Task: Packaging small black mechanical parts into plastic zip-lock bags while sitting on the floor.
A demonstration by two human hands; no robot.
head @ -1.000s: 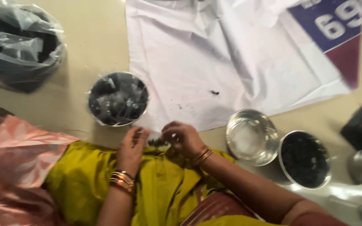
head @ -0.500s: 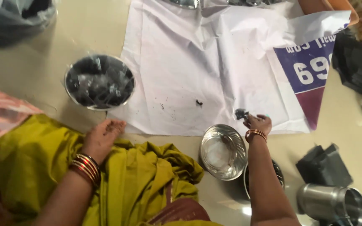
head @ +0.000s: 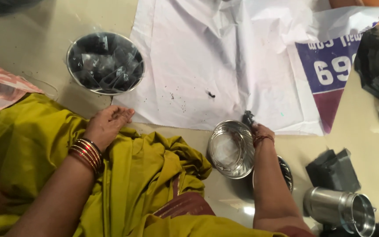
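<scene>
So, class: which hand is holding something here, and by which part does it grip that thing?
The right hand pinches a small dark clump in its fingertips; which part cannot be told. The left hand holds nothing.

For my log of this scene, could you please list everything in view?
White sheet: 1, white with a blue and maroon panel, floor centre.
Dark-filled bowl: 1, steel, upper left.
Empty bowl: 1, steel, below the sheet.
Second bowl: 1, steel, mostly hidden behind the right forearm.
Steel canister: 1, lying lower right.
Dark piece: 1, black, in right hand.
Left hand: resting on olive cloth.
Right hand: at sheet edge.
</scene>
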